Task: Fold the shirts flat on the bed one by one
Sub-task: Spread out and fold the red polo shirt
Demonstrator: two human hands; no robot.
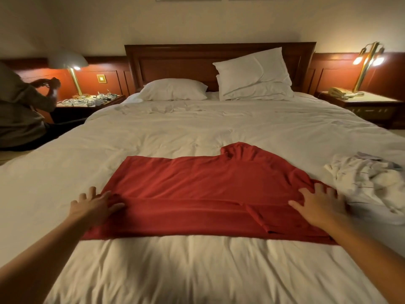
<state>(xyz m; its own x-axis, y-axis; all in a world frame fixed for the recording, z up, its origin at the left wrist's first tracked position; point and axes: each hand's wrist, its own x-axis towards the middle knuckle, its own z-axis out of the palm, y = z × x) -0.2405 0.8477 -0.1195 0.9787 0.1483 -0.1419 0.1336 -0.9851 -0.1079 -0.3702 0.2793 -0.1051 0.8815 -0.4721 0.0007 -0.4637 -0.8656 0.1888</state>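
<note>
A red shirt point(197, 183) lies spread sideways across the white bed point(197, 128), with its near long edge folded over into a band. One sleeve bunches up at the far right of the shirt. My left hand point(94, 205) rests flat on the shirt's left end, fingers apart. My right hand point(320, 202) lies flat on the right end of the shirt, fingers spread, nothing gripped. A crumpled pile of white clothes point(370, 178) sits on the bed just right of my right hand.
Three white pillows point(252, 73) lean at the wooden headboard. A nightstand with a lamp and a phone point(337, 92) stands at the right. At the left, another person point(22, 106) sits by a nightstand strewn with cables point(92, 99).
</note>
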